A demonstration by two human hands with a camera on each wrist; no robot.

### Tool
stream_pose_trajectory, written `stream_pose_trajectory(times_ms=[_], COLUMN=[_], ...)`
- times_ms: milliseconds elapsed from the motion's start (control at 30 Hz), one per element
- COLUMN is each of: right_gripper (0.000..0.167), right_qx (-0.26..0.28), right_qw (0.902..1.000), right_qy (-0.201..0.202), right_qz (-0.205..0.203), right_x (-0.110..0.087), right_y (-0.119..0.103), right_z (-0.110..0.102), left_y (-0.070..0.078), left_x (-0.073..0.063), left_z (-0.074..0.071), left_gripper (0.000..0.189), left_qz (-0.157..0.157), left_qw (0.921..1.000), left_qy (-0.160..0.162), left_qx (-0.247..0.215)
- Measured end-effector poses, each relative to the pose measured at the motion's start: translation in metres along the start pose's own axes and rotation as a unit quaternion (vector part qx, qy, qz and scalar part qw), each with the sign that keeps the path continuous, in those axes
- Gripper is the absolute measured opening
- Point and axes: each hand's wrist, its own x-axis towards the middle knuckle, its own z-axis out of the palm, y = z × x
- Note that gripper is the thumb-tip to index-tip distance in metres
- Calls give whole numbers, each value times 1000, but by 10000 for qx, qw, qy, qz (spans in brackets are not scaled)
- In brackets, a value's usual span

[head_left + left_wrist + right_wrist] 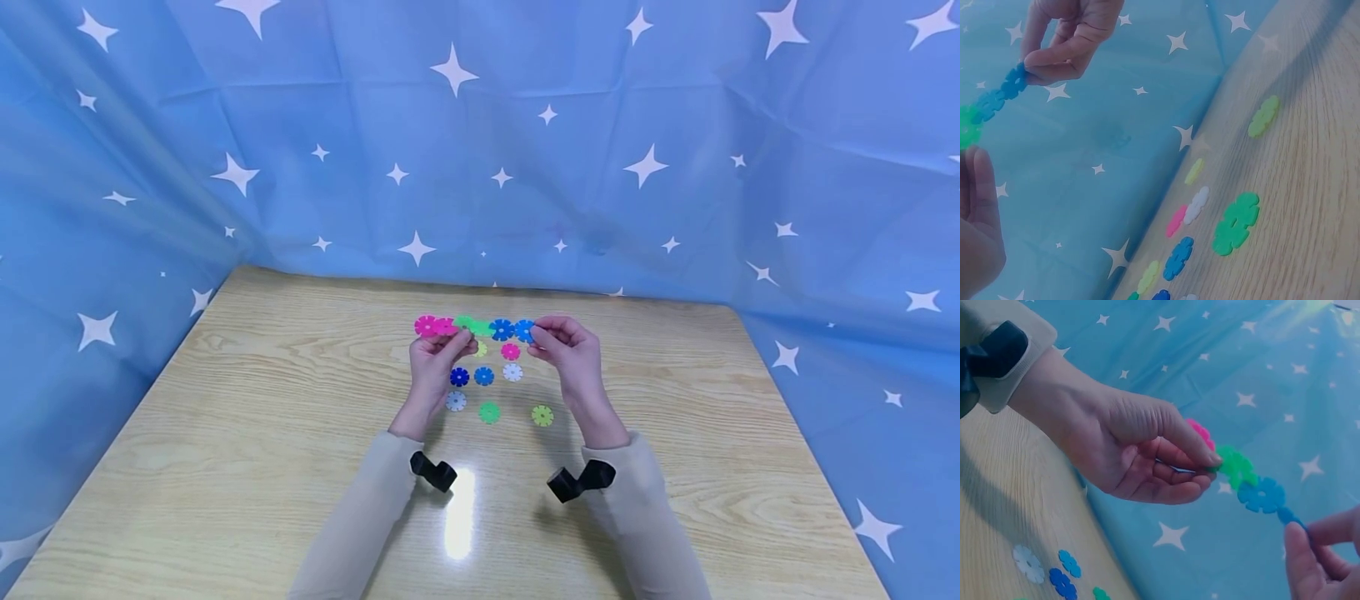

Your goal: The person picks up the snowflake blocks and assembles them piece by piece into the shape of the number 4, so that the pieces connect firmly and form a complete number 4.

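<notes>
Slotted plastic snowflake discs are joined in a row and held up above the table by both hands. From left to right the row runs pink (425,326), pink, green (1235,465), green, blue (502,330), blue. My left hand (432,371) pinches a green disc near the middle between thumb and fingers. At the right end, my right hand (572,354) pinches the last blue disc (1014,81). Part of that disc is hidden by the fingertips. In the right wrist view the chain bends downward from the left hand (1135,444) to the right hand (1329,550).
Below the hands, loose discs lie flat on the wooden table (262,433): pink (511,352), dark blue (459,377), blue (483,377), white (512,372), green (489,412) and yellow-green (542,416) among them. A blue star-patterned curtain (495,208) hangs behind and beside the table.
</notes>
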Motion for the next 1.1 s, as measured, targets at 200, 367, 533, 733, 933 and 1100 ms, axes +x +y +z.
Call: stream_pose_trajectory(times_ms=[200, 367, 533, 733, 933, 1100], right_gripper=[7, 6, 11, 14, 13, 7], right_qx=[85, 139, 256, 296, 365, 173], right_qw=[9997, 9993, 9990, 9985, 9974, 9988], right_qy=[-34, 29, -6, -7, -90, -84], right_qz=[224, 332, 370, 468, 612, 459], right_x=[-1, -1, -2, -2, -3, -6], right_y=[-1, -2, -2, -1, 3, 7], right_z=[1, 2, 5, 11, 16, 17], left_y=[-1, -2, -4, -10, -12, -13], left_x=[0, 0, 0, 0, -1, -1], left_z=[0, 2, 5, 6, 6, 6], left_gripper=[29, 29, 36, 39, 26, 24], left_qz=[34, -11, -62, -59, -297, -129], left_qw=[10000, 10000, 9999, 9998, 9972, 9959], left_qy=[33, 28, -92, -161, -186, -203], left_qx=[44, 62, 48, 66, 655, 875])
